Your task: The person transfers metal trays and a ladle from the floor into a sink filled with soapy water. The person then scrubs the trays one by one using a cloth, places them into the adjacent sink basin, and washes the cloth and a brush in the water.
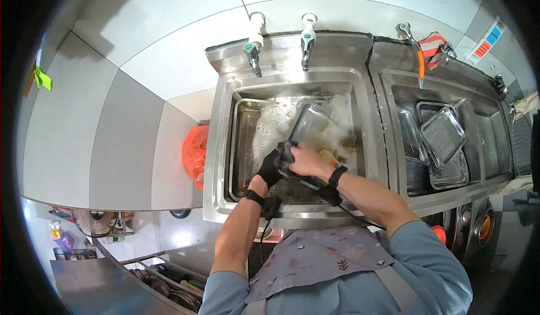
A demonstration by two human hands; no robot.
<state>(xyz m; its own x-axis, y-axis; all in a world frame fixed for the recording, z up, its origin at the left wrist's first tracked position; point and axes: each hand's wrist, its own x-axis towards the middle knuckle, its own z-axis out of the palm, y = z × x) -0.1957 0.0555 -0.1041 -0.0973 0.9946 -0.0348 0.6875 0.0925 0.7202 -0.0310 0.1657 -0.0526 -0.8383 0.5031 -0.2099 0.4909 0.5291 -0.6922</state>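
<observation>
A rectangular metal tray (307,121) is tilted over the soapy water in the left sink (365,141). My left hand (271,168), in a black glove, grips the tray's near left edge. My right hand (308,161) is bare and presses against the near end of the tray with curled fingers. Whatever may be in those fingers is hidden. A larger deep metal pan (243,146) stands along the left wall of the sink, beside my left hand. Pale foam and yellowish bits float around the tray.
Two faucets (254,56) are above the left sink. In the right sink (413,188) lie several rectangular trays (444,135), under a faucet with an orange hose (421,68). A striped cloth (432,48) hangs nearby. An orange-red plastic bag (194,155) hangs at the left.
</observation>
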